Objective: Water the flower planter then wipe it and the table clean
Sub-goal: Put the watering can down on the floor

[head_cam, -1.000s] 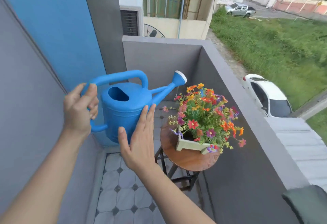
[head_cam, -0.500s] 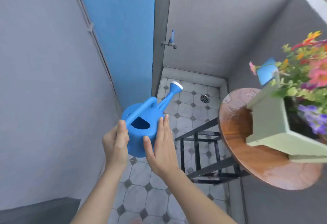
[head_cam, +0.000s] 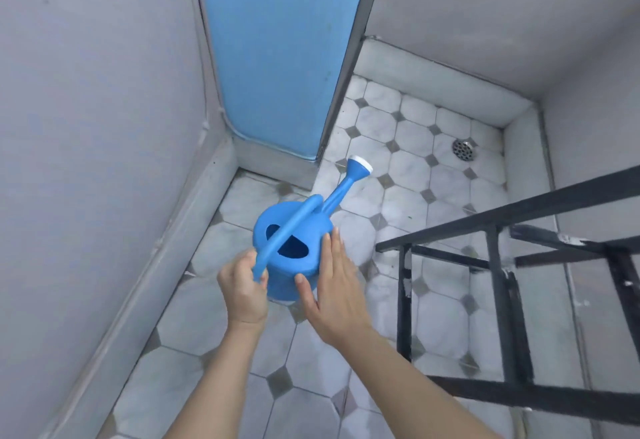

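A blue watering can (head_cam: 294, 243) with a white-tipped spout (head_cam: 360, 164) is low over the tiled floor near the left wall, spout pointing away toward the far right. My left hand (head_cam: 244, 291) is closed around the near end of its handle. My right hand (head_cam: 334, 288) lies flat with fingers straight against the can's right side. Whether the can's base touches the floor I cannot tell. The flower planter and the tabletop are out of view; only the table's black metal frame (head_cam: 502, 286) shows at the right.
Grey walls close in on the left and far side, with a blue panel (head_cam: 277, 50) in the corner. A floor drain (head_cam: 463, 147) sits at the far right of the white tiled floor (head_cam: 408, 147). The frame's bars stand close to my right arm.
The can has come down from beside the flowers to near the floor. My view has tilted downward, so the planter and tabletop have left the frame. Both hands stayed on the can.
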### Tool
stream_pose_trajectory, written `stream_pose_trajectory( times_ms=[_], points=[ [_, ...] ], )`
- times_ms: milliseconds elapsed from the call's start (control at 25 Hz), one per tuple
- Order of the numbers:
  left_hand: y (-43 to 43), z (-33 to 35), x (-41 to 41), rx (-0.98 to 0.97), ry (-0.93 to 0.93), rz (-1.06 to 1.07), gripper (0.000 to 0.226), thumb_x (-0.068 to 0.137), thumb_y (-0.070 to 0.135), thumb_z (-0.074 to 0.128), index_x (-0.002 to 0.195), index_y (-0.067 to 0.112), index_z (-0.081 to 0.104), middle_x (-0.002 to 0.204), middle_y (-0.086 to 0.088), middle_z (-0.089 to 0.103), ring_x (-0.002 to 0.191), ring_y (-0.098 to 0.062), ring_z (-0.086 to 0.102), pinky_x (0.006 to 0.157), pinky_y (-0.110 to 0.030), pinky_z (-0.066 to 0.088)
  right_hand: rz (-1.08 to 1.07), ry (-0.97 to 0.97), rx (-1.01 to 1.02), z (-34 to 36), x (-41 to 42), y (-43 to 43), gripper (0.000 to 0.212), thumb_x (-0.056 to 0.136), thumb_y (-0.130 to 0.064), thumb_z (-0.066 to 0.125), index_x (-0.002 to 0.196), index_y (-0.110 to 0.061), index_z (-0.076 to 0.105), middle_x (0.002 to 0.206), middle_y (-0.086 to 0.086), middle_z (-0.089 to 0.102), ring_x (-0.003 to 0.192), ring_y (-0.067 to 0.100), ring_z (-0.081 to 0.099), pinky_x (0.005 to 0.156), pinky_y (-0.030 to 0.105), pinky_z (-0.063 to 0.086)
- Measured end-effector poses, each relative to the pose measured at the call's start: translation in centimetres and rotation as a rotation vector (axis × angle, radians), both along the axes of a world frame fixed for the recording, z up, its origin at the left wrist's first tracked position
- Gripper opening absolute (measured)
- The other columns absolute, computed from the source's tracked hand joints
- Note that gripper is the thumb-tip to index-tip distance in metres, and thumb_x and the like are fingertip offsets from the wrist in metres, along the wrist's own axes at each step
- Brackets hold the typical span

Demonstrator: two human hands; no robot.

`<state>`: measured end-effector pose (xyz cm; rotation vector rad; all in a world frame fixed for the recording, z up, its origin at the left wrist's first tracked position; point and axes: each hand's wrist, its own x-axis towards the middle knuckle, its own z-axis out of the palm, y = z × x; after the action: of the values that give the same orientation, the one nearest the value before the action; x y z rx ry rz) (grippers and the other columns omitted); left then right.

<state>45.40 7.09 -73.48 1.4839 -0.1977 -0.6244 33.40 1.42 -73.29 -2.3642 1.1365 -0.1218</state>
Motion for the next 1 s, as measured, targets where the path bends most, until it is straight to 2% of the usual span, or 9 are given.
stream_pose_trajectory(
  times_ms=[160, 280, 400, 480, 560, 640, 720, 840, 1000],
  points=[
    [-0.9, -8.0, -0.6, -0.01, -0.036, 0.115, 0.022, 0.058, 0.036, 0.039, 0.043, 0.021, 0.03, 0.049, -0.031, 0.029, 0.05, -0.046, 0.024, 0.044, -0.05, 0.026, 0.001, -0.041, -0.041, -7.7, 0.1, -0.8, 0.076, 0.092, -0.052, 0.023, 0.151, -0.011, -0.002, 0.155, -0.002, -0.015, 0.146, 0.009, -0.011, 0.118, 0.025, -0.006],
    [-1.1, -11.6, -1.1, 0.07, -0.075, 0.075, 0.022, 0.061, 0.041, 0.035, 0.051, 0.022, 0.037, 0.05, -0.014, 0.031, 0.058, -0.037, 0.03, 0.058, -0.064, 0.036, -0.019, -0.054, -0.063, -11.3, -0.1, -1.2, 0.077, 0.091, -0.051, 0.024, 0.151, -0.01, -0.001, 0.156, -0.002, -0.014, 0.145, 0.007, -0.012, 0.118, 0.021, -0.008],
    [-1.2, -14.1, -1.7, -0.057, -0.055, 0.123, 0.023, 0.061, 0.033, 0.036, 0.045, 0.018, 0.029, 0.043, -0.016, 0.027, 0.047, -0.026, 0.026, 0.045, -0.042, 0.031, -0.007, -0.049, -0.119, -14.1, -0.3, -1.7, 0.075, 0.093, -0.046, 0.03, 0.151, -0.005, 0.007, 0.157, 0.004, -0.006, 0.146, 0.013, -0.005, 0.117, 0.022, -0.005],
    [-0.8, -13.9, -1.9, -0.096, -0.116, 0.139, 0.02, 0.064, 0.028, 0.037, 0.048, 0.018, 0.033, 0.042, -0.001, 0.036, 0.043, -0.016, 0.03, 0.046, -0.029, 0.026, -0.01, -0.031, -0.123, -14.4, -0.5, -1.3, 0.075, 0.094, -0.046, 0.03, 0.151, -0.003, 0.008, 0.157, 0.006, -0.004, 0.146, 0.014, -0.004, 0.117, 0.023, -0.004],
    [-0.3, -12.7, -1.7, -0.054, -0.209, 0.159, 0.011, 0.07, 0.027, 0.041, 0.06, 0.026, 0.043, 0.053, 0.008, 0.047, 0.053, -0.007, 0.04, 0.052, -0.028, 0.032, -0.003, 0.018, -0.062, -12.8, -0.6, -0.9, 0.078, 0.091, -0.053, 0.022, 0.15, -0.008, -0.003, 0.156, 0.003, -0.012, 0.145, 0.01, -0.012, 0.117, 0.022, -0.008],
    [0.5, -9.0, -1.3, -0.022, -0.263, 0.184, 0.011, 0.077, 0.029, 0.043, 0.079, 0.028, 0.053, 0.074, 0.011, 0.059, 0.07, -0.005, 0.052, 0.065, -0.026, 0.042, 0.025, 0.085, 0.011, -8.9, -0.6, 0.0, 0.08, 0.089, -0.061, 0.011, 0.148, -0.013, -0.014, 0.152, -0.003, -0.024, 0.142, 0.007, -0.022, 0.116, 0.022, -0.013],
    [1.0, -3.0, -1.1, -0.023, -0.291, 0.147, 0.024, 0.082, 0.032, 0.041, 0.097, 0.026, 0.059, 0.091, 0.019, 0.064, 0.086, -0.007, 0.059, 0.079, -0.021, 0.047, 0.035, 0.11, 0.052, -3.0, -0.6, 1.0, 0.086, 0.085, -0.068, 0.003, 0.149, -0.012, -0.014, 0.15, -0.006, -0.028, 0.141, 0.007, -0.024, 0.115, 0.023, -0.014],
    [1.5, 7.8, -0.7, 0.021, -0.231, 0.091, 0.044, 0.085, 0.038, 0.034, 0.115, 0.02, 0.061, 0.11, 0.01, 0.065, 0.104, -0.007, 0.06, 0.093, -0.022, 0.044, 0.022, 0.121, 0.059, 7.4, 0.2, 1.7, 0.091, 0.079, -0.067, -0.003, 0.15, -0.01, -0.009, 0.149, -0.007, -0.024, 0.141, 0.008, -0.022, 0.12, 0.029, -0.007],
    [2.1, 26.1, 0.1, 0.052, -0.043, -0.024, 0.043, 0.087, 0.042, 0.028, 0.12, 0.042, 0.055, 0.133, 0.009, 0.055, 0.124, -0.005, 0.049, 0.11, -0.032, 0.033, -0.05, 0.023, 0.02, 25.8, 2.5, 2.0, 0.09, 0.083, -0.069, -0.003, 0.152, -0.011, -0.003, 0.158, -0.001, -0.013, 0.146, 0.012, -0.014, 0.122, 0.033, -0.002]
  ],
)
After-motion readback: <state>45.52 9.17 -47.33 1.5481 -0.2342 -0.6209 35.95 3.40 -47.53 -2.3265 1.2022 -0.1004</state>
